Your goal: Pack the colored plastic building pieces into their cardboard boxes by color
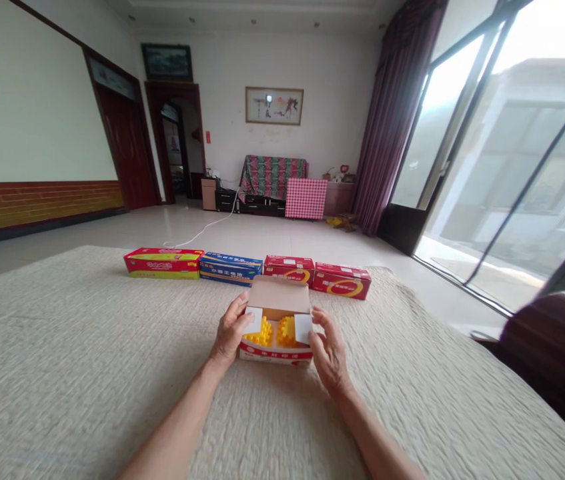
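Observation:
A small red and white cardboard box (277,355) stands on the quilted cover in front of me with its lid raised. Two yellow knobbly toy-like pieces (287,331) lie inside, partly hidden by the side flaps. My left hand (233,328) grips the box's left side, its thumb on the white left flap (253,320). On the other side, my right hand (330,350) holds the white right flap (303,329) and the edge beside it, fingers curled.
Behind the open box stands a row of closed boxes: a red and yellow-green one (163,264), a blue one (231,269) and two red ones (342,281). The beige quilted cover (112,347) spreads beneath everything. A dark maroon piece of furniture (547,347) is at the right.

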`<state>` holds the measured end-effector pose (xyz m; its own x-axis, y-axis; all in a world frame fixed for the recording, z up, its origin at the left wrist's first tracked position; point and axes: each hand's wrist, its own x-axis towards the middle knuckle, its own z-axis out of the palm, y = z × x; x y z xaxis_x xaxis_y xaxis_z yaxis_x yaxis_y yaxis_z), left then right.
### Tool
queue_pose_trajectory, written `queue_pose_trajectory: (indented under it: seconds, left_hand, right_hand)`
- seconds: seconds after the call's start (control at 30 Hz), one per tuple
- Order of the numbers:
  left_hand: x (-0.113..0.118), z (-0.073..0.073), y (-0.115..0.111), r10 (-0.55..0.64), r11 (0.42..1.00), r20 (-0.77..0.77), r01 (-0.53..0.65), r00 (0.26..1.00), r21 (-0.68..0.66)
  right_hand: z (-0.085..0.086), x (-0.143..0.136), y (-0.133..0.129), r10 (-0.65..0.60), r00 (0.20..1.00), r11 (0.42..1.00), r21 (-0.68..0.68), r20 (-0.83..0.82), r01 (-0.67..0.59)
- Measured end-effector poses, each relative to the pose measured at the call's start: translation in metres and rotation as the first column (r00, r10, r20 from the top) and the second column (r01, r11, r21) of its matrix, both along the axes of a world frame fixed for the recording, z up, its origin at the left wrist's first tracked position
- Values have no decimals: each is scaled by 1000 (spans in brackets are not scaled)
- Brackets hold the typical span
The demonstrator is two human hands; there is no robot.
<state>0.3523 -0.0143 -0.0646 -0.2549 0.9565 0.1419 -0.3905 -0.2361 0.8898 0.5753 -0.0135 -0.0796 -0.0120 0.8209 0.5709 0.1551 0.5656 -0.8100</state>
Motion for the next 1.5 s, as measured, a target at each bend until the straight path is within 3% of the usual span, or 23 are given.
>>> queue_pose_trajectory:
  seconds: [0.13,0.27,0.47,0.63,0.77,0.97,1.2,1.5]
  left_hand:
    - [3,0,-1,-5,1000,-11,5,1000,-1]
    - [3,2,-1,3,999,-24,-3,1000,-32]
    - [4,4,-1,7,1000,-114,-10,993,-25]
    - [3,1,0,72,997,-100,-75,992,-23]
    - [1,0,0,51,999,-108,-53,993,-11]
    - [0,-3,4,60,997,-83,-64,995,-45]
    - [0,-3,3,61,998,-28,-62,998,-27]
    - [2,0,-8,83,995,-281,-62,956,82]
  right_hand:
    - [-3,2,7,22,996,990,-136,-90,-34]
    - [-4,4,13,87,987,981,-159,-132,-108]
    - [1,2,9,124,985,986,-99,-119,-136]
    - [5,1,-3,36,997,999,18,70,-38]
    - [12,-1,-11,46,984,990,125,170,-68]
    - [13,-4,-8,35,994,997,58,108,-42]
    - [11,-3,-7,20,993,994,108,112,-32]
    - [16,-2,-10,-6,980,981,189,199,-33]
